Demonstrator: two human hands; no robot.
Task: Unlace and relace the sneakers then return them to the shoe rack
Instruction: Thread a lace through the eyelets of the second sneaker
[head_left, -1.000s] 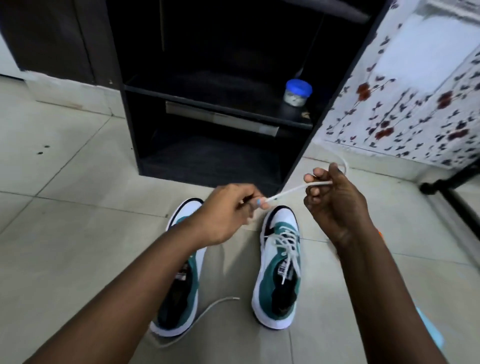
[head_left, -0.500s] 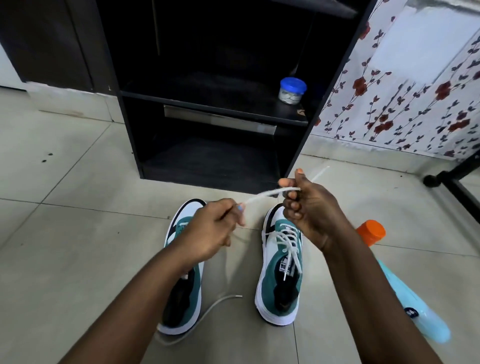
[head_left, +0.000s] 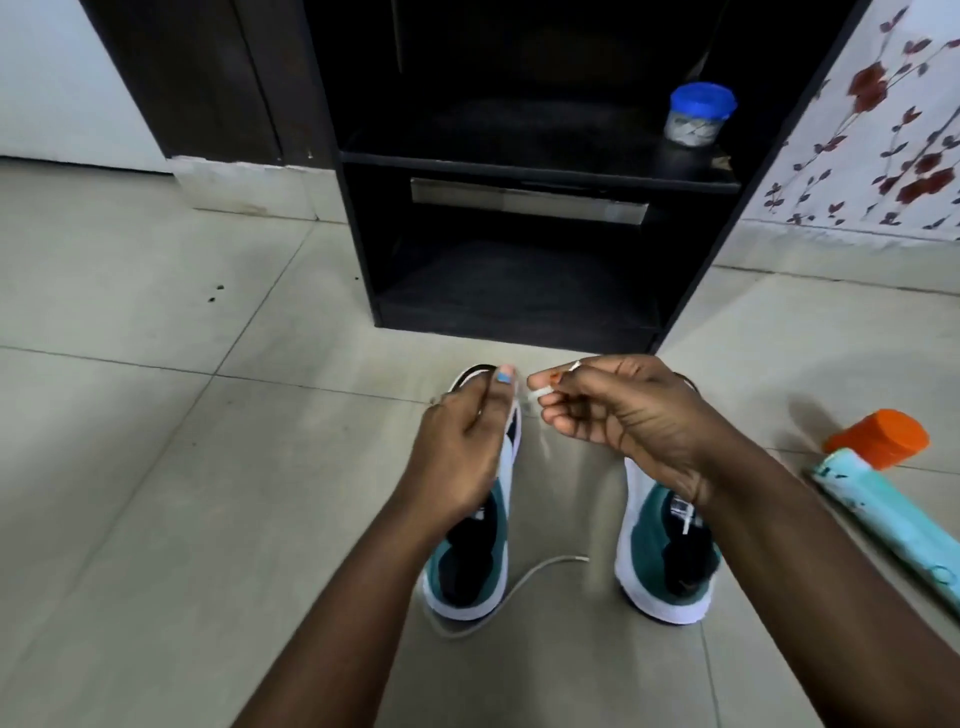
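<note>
Head view: left hand (head_left: 457, 447) and right hand (head_left: 623, 410) are pinching a white shoelace (head_left: 537, 397) between curled fingers, above two teal-and-white sneakers (head_left: 470, 551) standing on the tiled floor (head_left: 156, 415) before the black shoe rack (head_left: 519, 291).

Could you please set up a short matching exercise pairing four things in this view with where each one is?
Things:
1. jar with blue lid
2. bottle with orange cap
3. white lace
4. left sneaker

Places:
A. lying on the floor at the right
B. pinched between both hands
C. on the rack's upper shelf
D. on the floor under the left forearm

Pairs: 1-C, 2-A, 3-B, 4-D
</note>
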